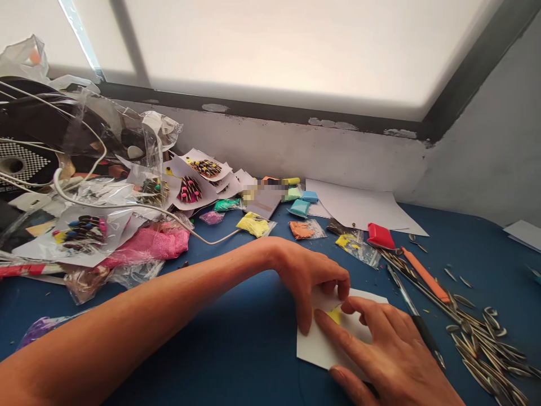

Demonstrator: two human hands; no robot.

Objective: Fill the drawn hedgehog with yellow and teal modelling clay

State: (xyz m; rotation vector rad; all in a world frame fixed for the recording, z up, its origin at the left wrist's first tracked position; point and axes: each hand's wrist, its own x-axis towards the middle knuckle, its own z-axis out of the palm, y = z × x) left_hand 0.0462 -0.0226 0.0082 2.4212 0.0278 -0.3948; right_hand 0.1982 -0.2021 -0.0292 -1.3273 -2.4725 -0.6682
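A small white sheet of paper [315, 347] lies on the blue table with a flattened bit of yellow modelling clay [335, 314] on it. Arched over the sheet's upper left, my left hand [310, 273] rests its thumb on the paper, with its other fingers bent and apart from the thumb. My right hand [393, 344] comes in from the lower right, fingers spread, index finger stretched out beside the yellow clay. Its thumb is near the sheet's lower edge. Part of the clay is hidden by the fingers.
Right of the sheet lie a pen [416, 316], an orange stick [425, 276] and striped seeds [486, 344]. Behind are clay packets, including red [380, 235], orange [305, 229] and yellow [253, 224]. Papers with decorated seeds [190, 189], a white cable [127, 206] and plastic bags crowd the left.
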